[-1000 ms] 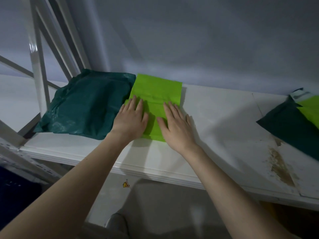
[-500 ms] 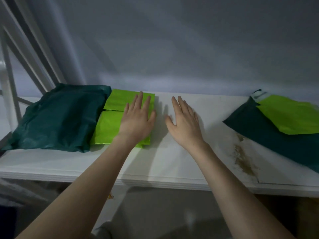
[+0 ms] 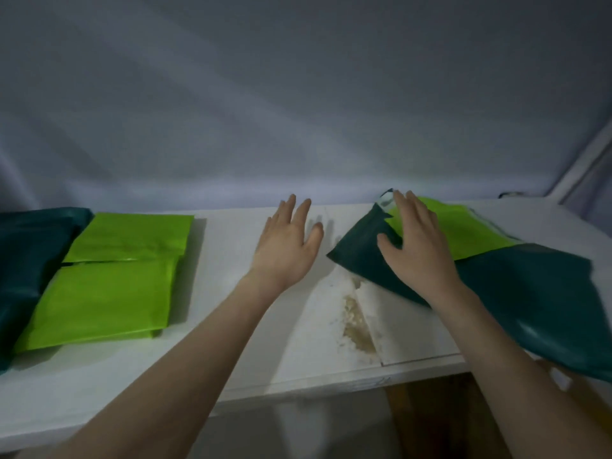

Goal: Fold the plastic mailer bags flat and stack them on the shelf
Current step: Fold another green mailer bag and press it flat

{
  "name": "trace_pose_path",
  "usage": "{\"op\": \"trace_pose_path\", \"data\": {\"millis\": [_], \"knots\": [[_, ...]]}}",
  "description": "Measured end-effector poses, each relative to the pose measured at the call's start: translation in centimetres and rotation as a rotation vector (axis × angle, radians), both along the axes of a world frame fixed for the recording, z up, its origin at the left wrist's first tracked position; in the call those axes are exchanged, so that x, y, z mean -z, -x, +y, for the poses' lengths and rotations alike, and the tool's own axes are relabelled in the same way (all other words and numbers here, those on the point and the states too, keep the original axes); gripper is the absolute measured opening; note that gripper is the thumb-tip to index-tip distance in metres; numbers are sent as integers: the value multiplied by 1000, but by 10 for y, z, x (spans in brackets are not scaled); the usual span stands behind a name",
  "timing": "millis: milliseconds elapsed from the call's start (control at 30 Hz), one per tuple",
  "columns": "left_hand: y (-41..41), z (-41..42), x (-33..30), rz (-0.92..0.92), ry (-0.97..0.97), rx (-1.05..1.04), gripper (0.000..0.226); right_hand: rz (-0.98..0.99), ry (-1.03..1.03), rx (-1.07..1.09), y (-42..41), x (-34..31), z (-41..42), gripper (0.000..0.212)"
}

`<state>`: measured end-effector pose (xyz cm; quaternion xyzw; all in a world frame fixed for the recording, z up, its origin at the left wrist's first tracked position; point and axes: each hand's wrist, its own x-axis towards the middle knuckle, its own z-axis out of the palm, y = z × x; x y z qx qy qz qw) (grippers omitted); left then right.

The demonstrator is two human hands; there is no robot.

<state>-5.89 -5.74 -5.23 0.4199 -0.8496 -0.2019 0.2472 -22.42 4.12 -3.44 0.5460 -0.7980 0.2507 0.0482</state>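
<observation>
A folded lime green mailer [image 3: 106, 279] lies flat on the white shelf [image 3: 265, 352] at the left, beside a dark green mailer [image 3: 29, 260] at the left edge. At the right, an unfolded lime green mailer [image 3: 463, 230] lies on top of a larger dark green mailer [image 3: 530, 293]. My right hand [image 3: 414, 240] is over the near corner of that right pile with straight spread fingers, holding nothing. My left hand [image 3: 288, 243] hovers over the bare shelf between the two piles, fingers straight and relaxed.
A brownish stain [image 3: 356, 326] and a seam mark the shelf surface near its front edge. A grey wall rises behind the shelf. A white frame bar [image 3: 586, 160] slants at the far right. The large dark green mailer overhangs the shelf's front edge.
Both hands left the folded lime mailer and moved right. My right hand now is over the right pile; the view has turned right with them.
</observation>
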Motion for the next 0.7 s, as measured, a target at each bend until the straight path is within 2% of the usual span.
{"op": "trace_pose_path", "data": {"millis": [100,200,267,333,567,700], "knots": [[44,8,4,185,-256,71,49,-113,67,79,37,3,12,72],[84,7,15,256,-457,100,47,-434,158,203,65,13,17,74],[110,7,24,237,-509,98,47,-626,175,271,81,24,19,73],[132,7,33,166,-463,109,53,-711,176,313,95,38,19,71],[202,12,65,-167,-33,362,81,-974,308,433,143,70,9,60],[233,15,79,-289,54,402,84,-1037,407,454,155,76,-3,66]]}}
